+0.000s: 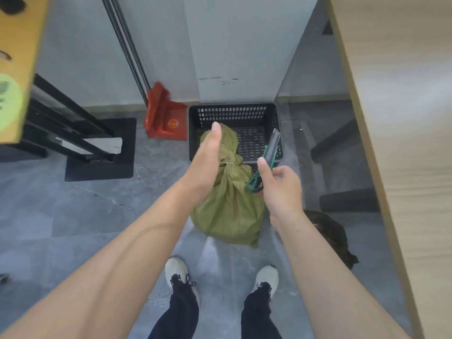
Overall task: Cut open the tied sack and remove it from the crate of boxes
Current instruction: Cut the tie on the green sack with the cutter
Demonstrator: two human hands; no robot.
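Note:
An olive-green sack hangs or stands in front of a black slatted crate, its neck tied with a thin cord. My left hand holds the sack's bunched neck from the left, thumb up along the top. My right hand grips a green utility knife with its blade extended, just right of the knot and apart from it. The crate's visible floor shows bare; no boxes are seen in it.
A red dustpan and broom lean against the wall left of the crate. A black metal rack base stands at left. A wooden table edge runs along the right, with dark chair legs beneath. My feet stand on grey tiles.

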